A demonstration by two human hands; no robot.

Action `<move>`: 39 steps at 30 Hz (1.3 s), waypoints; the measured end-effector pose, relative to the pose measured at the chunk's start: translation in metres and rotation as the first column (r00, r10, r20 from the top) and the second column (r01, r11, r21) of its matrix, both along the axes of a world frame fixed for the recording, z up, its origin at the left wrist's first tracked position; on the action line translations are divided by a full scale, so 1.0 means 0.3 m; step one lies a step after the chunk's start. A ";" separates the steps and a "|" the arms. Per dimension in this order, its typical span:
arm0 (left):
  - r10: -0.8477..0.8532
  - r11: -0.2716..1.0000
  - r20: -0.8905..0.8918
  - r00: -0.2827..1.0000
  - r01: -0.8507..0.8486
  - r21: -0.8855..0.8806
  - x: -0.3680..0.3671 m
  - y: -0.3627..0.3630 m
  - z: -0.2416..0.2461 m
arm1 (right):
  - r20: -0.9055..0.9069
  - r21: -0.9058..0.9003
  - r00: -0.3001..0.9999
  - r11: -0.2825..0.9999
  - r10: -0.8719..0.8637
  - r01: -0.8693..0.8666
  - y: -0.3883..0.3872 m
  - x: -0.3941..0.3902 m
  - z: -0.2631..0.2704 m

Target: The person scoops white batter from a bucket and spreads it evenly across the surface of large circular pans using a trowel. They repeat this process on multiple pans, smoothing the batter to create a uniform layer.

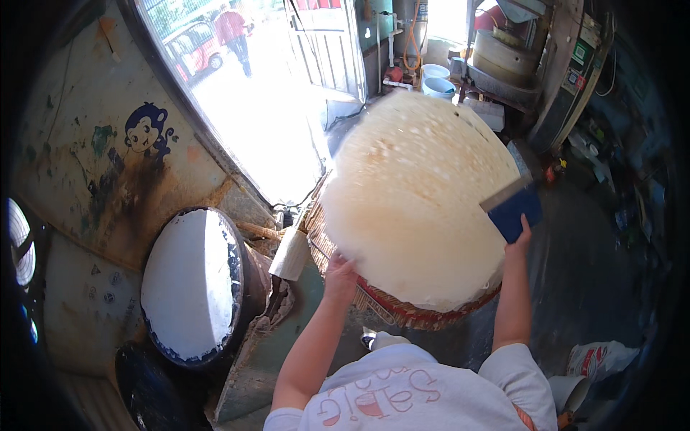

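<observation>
A large round, thin flatbread or crepe (420,199), pale with browned patches and blurred by motion, lies over a round woven straw mat (426,318) with a red band. At its lower left edge is my left hand (341,277), its fingertips at the rim; blur hides how firmly they grip. My right hand (518,240) holds a blue scraper (515,213) with a wide metal blade, which rests across or just above the crepe's right edge. What lies under the mat is hidden.
To the left stands a round vessel of white batter or paste (188,285), with a pale cylinder (289,253) beside it. Buckets (437,86) stand beyond the crepe, near a bright doorway. Outside, a person (234,32) stands by a red vehicle. A plastic bag (598,358) lies at lower right.
</observation>
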State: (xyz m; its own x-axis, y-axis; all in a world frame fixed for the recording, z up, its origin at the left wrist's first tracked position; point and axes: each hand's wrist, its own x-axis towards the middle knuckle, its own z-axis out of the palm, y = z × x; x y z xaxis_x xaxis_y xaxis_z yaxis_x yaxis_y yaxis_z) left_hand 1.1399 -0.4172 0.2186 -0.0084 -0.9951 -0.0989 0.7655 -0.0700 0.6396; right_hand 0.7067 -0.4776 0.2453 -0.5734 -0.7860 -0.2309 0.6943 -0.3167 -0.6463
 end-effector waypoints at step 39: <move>0.957 -0.184 0.287 -0.047 -0.864 0.469 0.519 2.147 -0.135 | -0.517 0.395 -0.353 -0.149 0.780 -0.906 0.946 2.461 -0.049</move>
State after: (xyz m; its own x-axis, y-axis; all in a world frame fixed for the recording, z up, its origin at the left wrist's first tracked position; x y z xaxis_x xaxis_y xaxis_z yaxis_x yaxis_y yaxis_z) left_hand 1.2956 0.2267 0.1781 0.8102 0.1970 -0.5521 0.3452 0.6009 0.7209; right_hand 1.4450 -0.1939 0.2305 0.8618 -0.4705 -0.1895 -0.1076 0.1955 -0.9748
